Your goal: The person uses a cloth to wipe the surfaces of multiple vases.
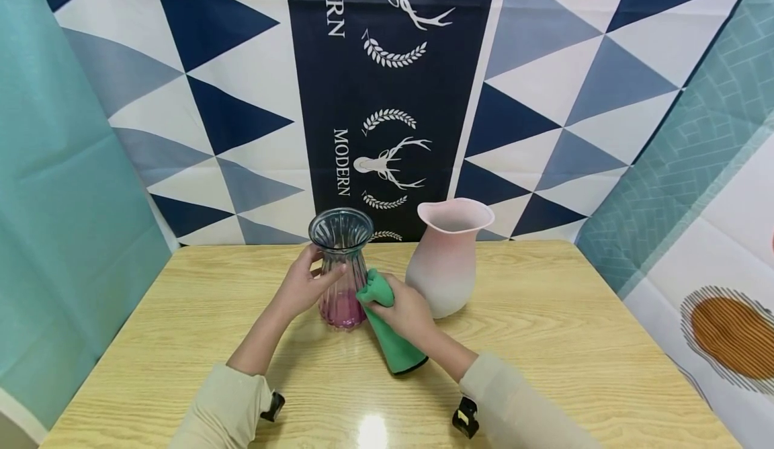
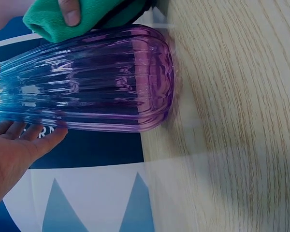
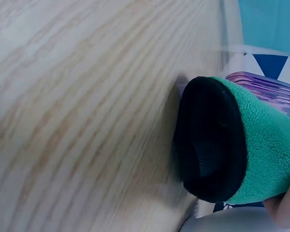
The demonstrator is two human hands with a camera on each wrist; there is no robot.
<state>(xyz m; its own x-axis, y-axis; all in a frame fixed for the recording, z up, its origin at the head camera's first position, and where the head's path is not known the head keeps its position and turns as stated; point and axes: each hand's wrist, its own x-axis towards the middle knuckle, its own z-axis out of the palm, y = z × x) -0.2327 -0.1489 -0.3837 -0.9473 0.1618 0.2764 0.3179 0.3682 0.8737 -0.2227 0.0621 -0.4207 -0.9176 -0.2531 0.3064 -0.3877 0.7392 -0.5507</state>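
A ribbed glass vase (image 1: pixel 342 281), blue at its flared top and pink-purple at the base, stands upright on the table. My left hand (image 1: pixel 304 283) grips its neck from the left side, the thumb across the front and the fingers behind. In my right hand (image 1: pixel 406 306) is a green cloth (image 1: pixel 396 345) with a dark edge, bunched at the top and hanging down in a tube shape. The cloth's upper end is right at the vase's right side. In the right wrist view the cloth's open dark-lined end (image 3: pixel 210 140) faces the camera.
A pink-and-white vase (image 1: pixel 448 261) with a wavy rim stands just right of my right hand. The wooden table (image 1: pixel 532 368) reaches back to a patterned cloth backdrop (image 1: pixel 387 99). Teal fabric (image 1: pixel 66 167) hangs at the left.
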